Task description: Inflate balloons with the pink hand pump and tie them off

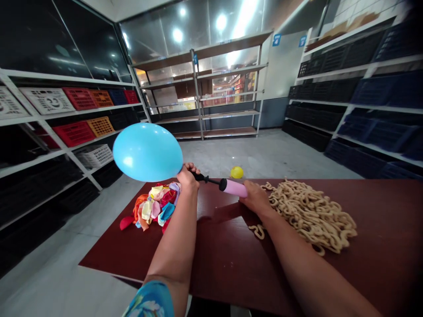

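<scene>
A blue balloon (147, 152), swollen with air, stretches out to the left of my left hand (188, 175). That hand is closed where the balloon's neck meets the black nozzle end of a hand pump (233, 188). My right hand (256, 198) is wrapped round the far end of the pump's pink barrel. Between the two hands the dark pump rod shows, drawn partly out. Below the balloon lies a heap of limp balloons (155, 207) in many colours. Beside my right forearm is a pile of tan, rope-like curled pieces (307, 211).
The dark red table (224, 251) bears both heaps. A yellow balloon (237, 172) is on the floor beyond its far edge. Shelves with crates (77, 132) line the left wall, dark crates (317, 90) the right. A metal rack (228, 116) stands at the back.
</scene>
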`<state>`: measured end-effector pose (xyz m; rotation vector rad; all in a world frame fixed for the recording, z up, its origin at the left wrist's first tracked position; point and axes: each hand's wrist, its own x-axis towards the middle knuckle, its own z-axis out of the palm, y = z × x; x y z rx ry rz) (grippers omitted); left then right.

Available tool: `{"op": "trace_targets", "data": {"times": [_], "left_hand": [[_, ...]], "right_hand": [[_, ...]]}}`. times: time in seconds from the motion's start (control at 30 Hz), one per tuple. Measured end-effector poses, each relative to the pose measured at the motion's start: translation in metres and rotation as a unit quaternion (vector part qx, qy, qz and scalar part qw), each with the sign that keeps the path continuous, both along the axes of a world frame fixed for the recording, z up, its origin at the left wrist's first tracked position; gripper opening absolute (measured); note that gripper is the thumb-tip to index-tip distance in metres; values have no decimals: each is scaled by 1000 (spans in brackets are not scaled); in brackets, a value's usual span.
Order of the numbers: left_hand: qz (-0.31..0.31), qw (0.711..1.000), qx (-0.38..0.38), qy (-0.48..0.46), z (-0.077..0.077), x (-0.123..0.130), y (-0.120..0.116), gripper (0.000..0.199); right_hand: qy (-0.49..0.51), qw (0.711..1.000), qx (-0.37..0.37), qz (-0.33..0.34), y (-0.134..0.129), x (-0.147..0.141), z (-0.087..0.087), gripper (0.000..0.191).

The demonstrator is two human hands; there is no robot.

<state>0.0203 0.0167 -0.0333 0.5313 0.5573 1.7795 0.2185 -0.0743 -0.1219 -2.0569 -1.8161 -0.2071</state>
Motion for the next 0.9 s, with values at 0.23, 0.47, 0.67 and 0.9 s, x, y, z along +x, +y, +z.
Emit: {"op": "trace_targets", "data": {"times": [0.23, 0.47, 0.67, 0.9], "left_hand": [[-38, 999, -27, 11, -28, 32, -11, 14], [-36, 996, -84, -6, -49, 27, -9, 14], [-58, 993, -98, -4, -57, 40, -16, 15], [7, 992, -121, 44, -41, 8, 2, 9]], "right_hand": [[13, 1000, -6, 25, -1, -8, -1, 44], [-1, 996, 38, 75, -8, -22, 9, 81], [-18, 977, 73, 199, -13, -33, 16, 50], [-18, 985, 27, 171, -15, -28, 20, 43]]}}
